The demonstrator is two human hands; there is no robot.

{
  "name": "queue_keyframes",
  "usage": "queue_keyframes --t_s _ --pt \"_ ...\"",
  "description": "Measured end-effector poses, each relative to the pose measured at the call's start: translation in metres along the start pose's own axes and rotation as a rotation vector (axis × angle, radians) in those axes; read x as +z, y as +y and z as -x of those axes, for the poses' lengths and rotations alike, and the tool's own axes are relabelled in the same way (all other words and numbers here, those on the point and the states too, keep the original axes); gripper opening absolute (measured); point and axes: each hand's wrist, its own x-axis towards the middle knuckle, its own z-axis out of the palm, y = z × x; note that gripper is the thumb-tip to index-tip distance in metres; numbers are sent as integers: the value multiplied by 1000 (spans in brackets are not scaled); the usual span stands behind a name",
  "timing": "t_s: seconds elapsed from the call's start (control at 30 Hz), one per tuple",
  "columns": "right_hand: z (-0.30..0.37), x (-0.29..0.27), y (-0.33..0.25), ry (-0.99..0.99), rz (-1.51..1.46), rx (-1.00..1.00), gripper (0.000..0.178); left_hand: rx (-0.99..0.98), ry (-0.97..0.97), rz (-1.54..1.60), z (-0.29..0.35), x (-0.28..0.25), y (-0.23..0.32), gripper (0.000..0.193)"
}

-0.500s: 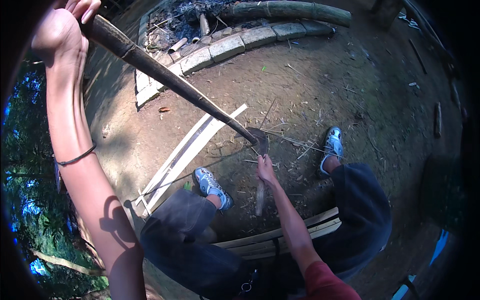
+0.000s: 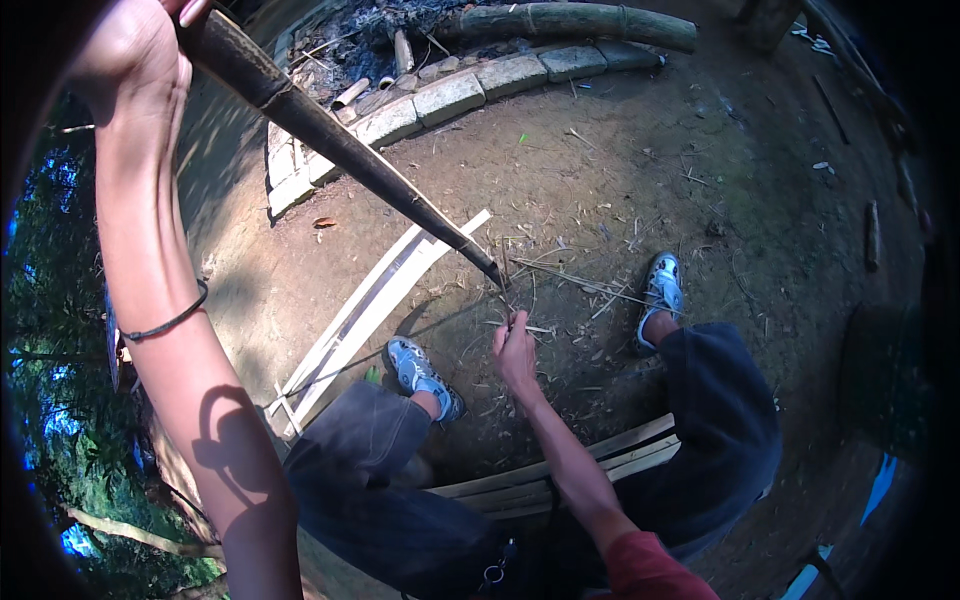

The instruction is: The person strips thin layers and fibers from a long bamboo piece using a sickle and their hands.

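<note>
At the upper left, my left hand (image 2: 130, 50) is raised and closed round the near end of a long dark bamboo strip (image 2: 345, 150); its fingertips are partly cut off by the picture's edge. The strip slants down to the right, towards the middle. There my right hand (image 2: 515, 352) grips a hooked knife (image 2: 505, 283), its blade turned nearly edge-on against the strip's low end. The fist covers most of the knife's handle. Pale split bamboo strips (image 2: 375, 290) lie on the ground left of my left shoe (image 2: 422, 375).
Stone blocks (image 2: 448, 98) edge an ashy fire pit at the back, with a thick bamboo pole (image 2: 575, 18) across it. More split bamboo (image 2: 640, 455) lies across beneath my legs. Shavings and twigs (image 2: 590, 285) litter the dirt. My right shoe (image 2: 662, 293) stands at the right.
My right hand has shifted slightly left and turned the knife, so its broad curved blade now shows nearly edge-on. The bamboo strip's upper part and my left hand have moved slightly.
</note>
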Motion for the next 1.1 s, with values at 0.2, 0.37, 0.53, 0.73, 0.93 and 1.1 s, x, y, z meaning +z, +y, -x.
queue_keyframes --t_s 0.2,0.37,0.53,0.73,0.93,1.1 --pt "-20 11 82 -141 118 183 30 8 -32 54 -10 11 -4 23" --pt "-32 24 85 -247 -506 553 27 -24 180 -13 7 36 17 35" --pt "-34 5 90 -78 -206 193 20 -62 273 -1 16 32 4 41" --pt "-1 13 40 -95 96 68 22 27 243 -156 14 24 10 22" --pt "-30 18 100 -113 19 154 32 41 145 -69 0 14 -3 21" --pt "-46 15 131 -17 -176 207 19 7 122 20 -5 7 -15 23"
